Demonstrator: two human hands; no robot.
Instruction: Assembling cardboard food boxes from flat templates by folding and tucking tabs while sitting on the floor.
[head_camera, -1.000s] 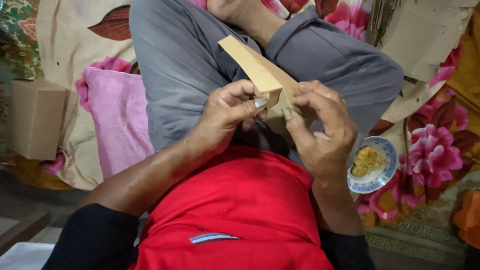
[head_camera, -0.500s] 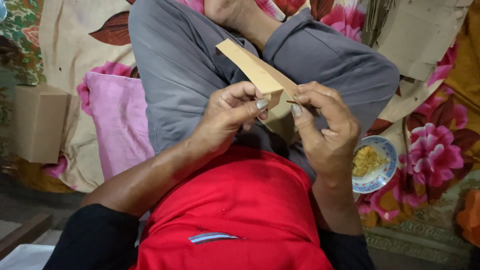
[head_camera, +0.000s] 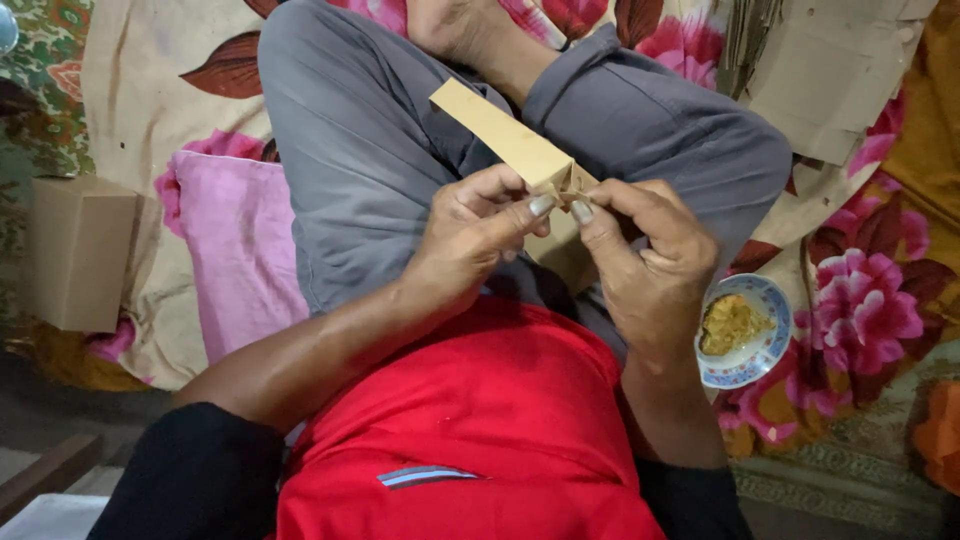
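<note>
From the head camera, looking down: the person sits cross-legged on a flowered cloth (head_camera: 880, 290) and holds a long, thin cardboard box (head_camera: 500, 135) over the grey trouser legs (head_camera: 350, 140). The left hand (head_camera: 470, 235) pinches the near end of the box with thumb and fingertips pressed together. The right hand (head_camera: 650, 255) pinches the same end from the other side — its fingers curl around small flaps there. The far end of the box points up and away, toward the bare foot.

I think the step in hand is folding the end flaps shut. The next move looks like it calls for small, careful pushes, so the flaps tuck in and do not bend.

Right of the box, down on the cloth, sits a small blue-rimmed dish (head_camera: 745, 330) with yellow paste. Far left of the box stands a bigger brown box (head_camera: 75, 250), with a pink cloth (head_camera: 235, 250) between. Nothing blocks the hands — only the dish is close to the right wrist.
</note>
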